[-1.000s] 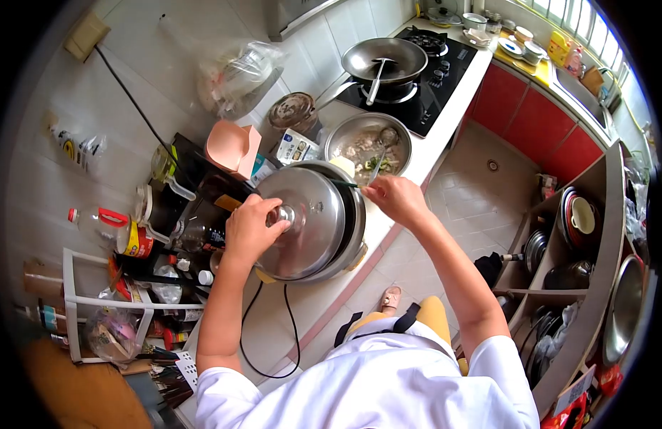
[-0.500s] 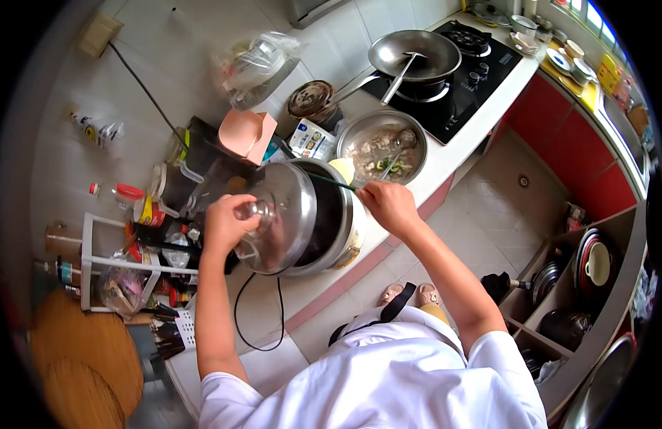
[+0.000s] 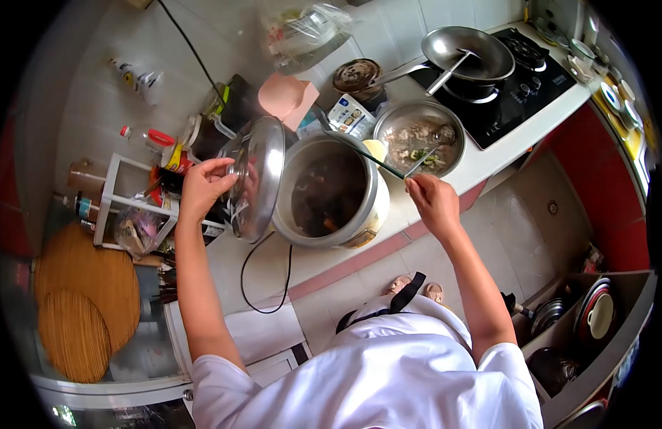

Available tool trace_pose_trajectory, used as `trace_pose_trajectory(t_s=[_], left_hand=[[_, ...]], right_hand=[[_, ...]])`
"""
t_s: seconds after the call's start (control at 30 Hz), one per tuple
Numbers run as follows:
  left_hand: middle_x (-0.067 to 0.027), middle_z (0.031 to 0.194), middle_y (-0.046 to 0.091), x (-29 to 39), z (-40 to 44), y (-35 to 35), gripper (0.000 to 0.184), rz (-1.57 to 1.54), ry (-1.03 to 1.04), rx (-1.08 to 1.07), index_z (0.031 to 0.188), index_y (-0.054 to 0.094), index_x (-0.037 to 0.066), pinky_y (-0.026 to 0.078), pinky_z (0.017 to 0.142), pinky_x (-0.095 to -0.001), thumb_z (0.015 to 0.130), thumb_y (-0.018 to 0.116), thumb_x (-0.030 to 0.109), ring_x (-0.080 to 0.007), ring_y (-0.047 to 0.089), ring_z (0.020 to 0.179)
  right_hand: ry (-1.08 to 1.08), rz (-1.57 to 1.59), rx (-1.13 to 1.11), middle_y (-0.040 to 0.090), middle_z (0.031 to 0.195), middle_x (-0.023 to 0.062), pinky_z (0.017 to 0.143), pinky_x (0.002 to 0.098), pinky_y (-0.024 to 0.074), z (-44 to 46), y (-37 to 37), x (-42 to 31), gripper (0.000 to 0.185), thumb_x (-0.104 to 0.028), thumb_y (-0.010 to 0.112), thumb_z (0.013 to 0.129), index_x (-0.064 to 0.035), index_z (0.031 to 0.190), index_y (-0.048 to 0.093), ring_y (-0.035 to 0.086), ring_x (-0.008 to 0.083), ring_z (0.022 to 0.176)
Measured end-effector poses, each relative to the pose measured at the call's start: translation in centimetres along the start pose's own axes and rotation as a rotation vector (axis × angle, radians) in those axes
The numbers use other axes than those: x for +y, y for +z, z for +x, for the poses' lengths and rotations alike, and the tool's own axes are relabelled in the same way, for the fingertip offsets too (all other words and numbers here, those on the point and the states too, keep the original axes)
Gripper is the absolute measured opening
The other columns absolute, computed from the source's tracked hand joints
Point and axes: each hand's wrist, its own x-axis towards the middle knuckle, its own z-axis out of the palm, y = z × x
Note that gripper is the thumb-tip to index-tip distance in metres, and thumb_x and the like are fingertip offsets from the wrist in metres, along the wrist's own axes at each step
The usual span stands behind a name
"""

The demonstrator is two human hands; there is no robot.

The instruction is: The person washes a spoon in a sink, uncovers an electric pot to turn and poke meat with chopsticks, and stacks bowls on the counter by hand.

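My left hand (image 3: pixel 208 187) pinches the knob of a round metal lid (image 3: pixel 268 179), holding it tilted up on the left side of the pot. The open electric pot (image 3: pixel 377 207) has a pale outer wall and a grey inner rim. Dark liquid (image 3: pixel 329 196) with several chunks shows inside it. My right hand (image 3: pixel 432 202) grips dark green chopsticks (image 3: pixel 377 159), which reach left across the pot's far rim. Just beyond that hand is a metal bowl (image 3: pixel 456 154) of meat pieces and greens, with a ladle (image 3: pixel 443 134) resting in it.
A wok (image 3: pixel 445 48) with a spatula (image 3: pixel 449 74) sits on the black gas stove (image 3: pixel 499 118). Behind the pot are a pink box (image 3: pixel 292 100) and a lidded jar (image 3: pixel 357 75). A white rack (image 3: pixel 109 200) stands left. A black cord (image 3: pixel 265 312) hangs over the counter front.
The lid has moved left and tipped more upright, uncovering the pot's contents. My right hand has shifted slightly away from the pot with the chopsticks. The whole view has also swung.
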Motion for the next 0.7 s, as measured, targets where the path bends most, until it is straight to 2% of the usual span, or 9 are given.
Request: trace_pose_trajectory(t_s=[0.2,0.3,0.43,0.57,0.7], left_hand=[[-0.0082,0.091,0.065,0.5,-0.3,0.6,0.031,-0.083,0.009,-0.009,0.105,0.059,-0.005,0.048,0.069,-0.0213,0.075,0.065,-0.001,-0.0089,0.061,0.076],[-0.0068,0.090,0.065,1.2,-0.5,1.1,0.031,-0.017,-0.004,-0.010,0.105,0.060,-0.003,0.046,0.065,-0.0185,0.075,0.065,0.000,-0.0065,0.059,0.073],[-0.0074,0.089,0.066,-0.2,0.4,1.3,0.030,-0.061,0.036,-0.002,0.101,0.062,-0.002,0.048,0.063,-0.0205,0.072,0.069,0.002,-0.0083,0.061,0.072],[-0.0060,0.082,0.066,0.6,0.4,2.5,0.029,0.041,0.050,0.024,0.097,0.064,-0.002,0.048,0.061,-0.0207,0.069,0.071,0.004,-0.0069,0.060,0.068],[-0.0059,0.079,0.066,1.5,0.2,3.4,0.029,0.132,0.054,0.022,0.096,0.064,-0.002,0.048,0.060,-0.0207,0.068,0.070,0.002,-0.0069,0.060,0.066]], right_hand=[[-0.121,-0.037,-0.030,0.057,0.071,0.0114,0.055,0.0401,0.0423,0.4,-2.9,-1.5,0.022,-0.024,0.056,0.085,-0.0051,0.074,0.058,0.056,0.0319,0.064],[-0.194,-0.051,-0.005,0.056,0.070,0.0110,0.053,0.0386,0.0420,0.5,-4.2,-2.0,0.022,-0.023,0.056,0.085,-0.0043,0.073,0.058,0.055,0.0311,0.062],[-0.191,-0.039,0.030,0.056,0.069,0.0114,0.053,0.0379,0.0417,0.3,-5.1,-1.9,0.021,-0.023,0.057,0.084,-0.0039,0.074,0.058,0.054,0.0312,0.060],[-0.139,-0.031,0.043,0.056,0.069,0.0114,0.052,0.0374,0.0418,-0.2,-4.8,-1.6,0.021,-0.023,0.058,0.084,-0.0037,0.074,0.058,0.055,0.0306,0.060],[-0.180,0.027,0.077,0.057,0.069,0.0123,0.052,0.0353,0.0435,-0.5,-5.0,-1.5,0.015,-0.016,0.060,0.083,-0.0015,0.078,0.061,0.056,0.0291,0.059]])
